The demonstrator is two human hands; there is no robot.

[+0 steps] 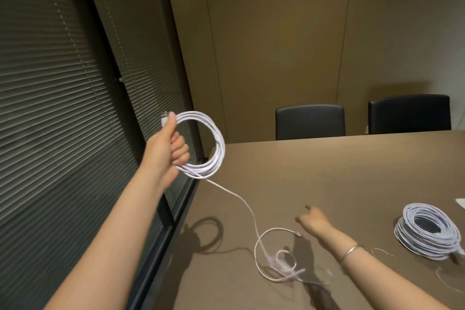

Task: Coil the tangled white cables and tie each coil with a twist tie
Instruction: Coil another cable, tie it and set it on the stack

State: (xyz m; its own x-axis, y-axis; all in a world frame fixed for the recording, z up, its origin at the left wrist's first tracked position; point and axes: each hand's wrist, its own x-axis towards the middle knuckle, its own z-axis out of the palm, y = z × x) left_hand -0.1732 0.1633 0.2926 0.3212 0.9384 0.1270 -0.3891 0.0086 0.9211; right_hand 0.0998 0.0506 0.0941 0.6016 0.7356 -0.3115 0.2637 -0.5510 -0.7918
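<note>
The left hand (168, 145) is raised above the near-left corner of the brown surface (339, 171), fingers curled round a coil of white cable (211, 145) with the thumb laid up along its top. The coil hangs upright from that grip as several round loops. From its lowest point a single loose strand (241, 199) runs down and to the right onto the surface, where it ends in a small tangle of loops (279, 259).

The right hand (313, 219) reaches out low over the surface just beyond that tangle, holding nothing; the forefinger points forward and the other fingers are loosely bent. A thin bracelet (351, 251) sits on its wrist. The cable's free end lies just beside this hand, not touching it.

Further right, well apart from both hands, a finished coil (427, 234) of white cable lies flat on the surface. A thin twist tie (383, 252) lies between it and the right forearm. Two black chairs (310, 122) stand at the far edge, and slatted blinds (63, 108) cover the left wall.
</note>
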